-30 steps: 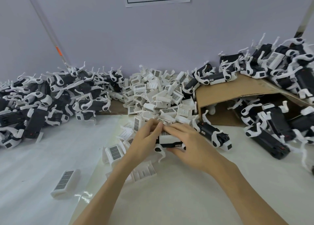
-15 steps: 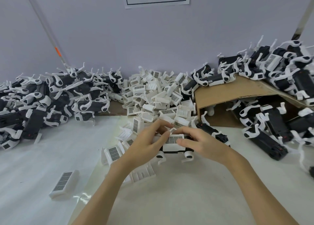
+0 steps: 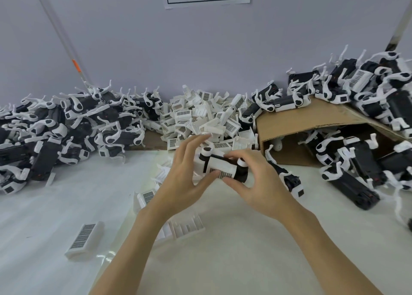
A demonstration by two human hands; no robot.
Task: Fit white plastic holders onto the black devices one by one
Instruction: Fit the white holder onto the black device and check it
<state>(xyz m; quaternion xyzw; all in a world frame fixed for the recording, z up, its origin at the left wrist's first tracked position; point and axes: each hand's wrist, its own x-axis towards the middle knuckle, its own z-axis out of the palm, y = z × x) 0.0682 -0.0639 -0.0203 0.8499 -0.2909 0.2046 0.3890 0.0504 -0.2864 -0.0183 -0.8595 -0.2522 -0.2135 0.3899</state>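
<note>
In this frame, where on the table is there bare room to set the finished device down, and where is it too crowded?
Bare table lies near the camera between the forearms, and at near left around the lone holder. Crowded: the holder pile behind the hands, the left device heap, and the cardboard box with devices at right.

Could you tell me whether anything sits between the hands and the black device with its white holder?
Nothing visible does. The right hand grips the black device directly, and the left hand's thumb touches the white plastic holder fitted around it.
</note>
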